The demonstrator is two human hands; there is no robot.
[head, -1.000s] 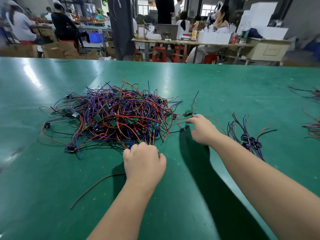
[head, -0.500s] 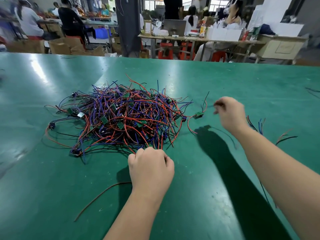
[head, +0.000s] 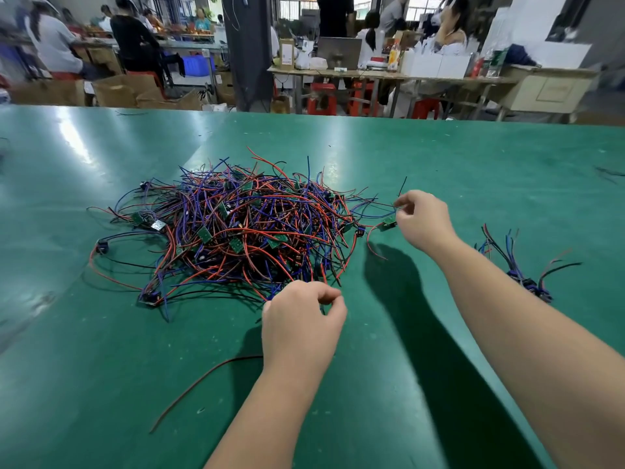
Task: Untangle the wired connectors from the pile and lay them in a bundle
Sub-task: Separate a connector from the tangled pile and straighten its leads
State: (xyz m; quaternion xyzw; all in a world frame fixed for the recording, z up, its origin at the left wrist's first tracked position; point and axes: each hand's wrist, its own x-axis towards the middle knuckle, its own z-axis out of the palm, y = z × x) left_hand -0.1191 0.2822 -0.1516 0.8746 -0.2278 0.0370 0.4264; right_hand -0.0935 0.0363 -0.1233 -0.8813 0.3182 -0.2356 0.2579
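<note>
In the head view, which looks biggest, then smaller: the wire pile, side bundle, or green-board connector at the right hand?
1. wire pile
2. side bundle
3. green-board connector, clearly the smallest

No text, label or number is clear enough to read.

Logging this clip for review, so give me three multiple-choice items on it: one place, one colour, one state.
1. Relative to the pile, the sorted bundle lies: A) to its left B) to its right C) on top of it.
2. The table is: A) green B) white C) brown.
3. The right hand: A) lies flat B) pinches a wired connector C) holds a box.
Answers: B, the bundle lies right of the pile; A, its surface is green; B, it pinches the connector's wires.
</note>
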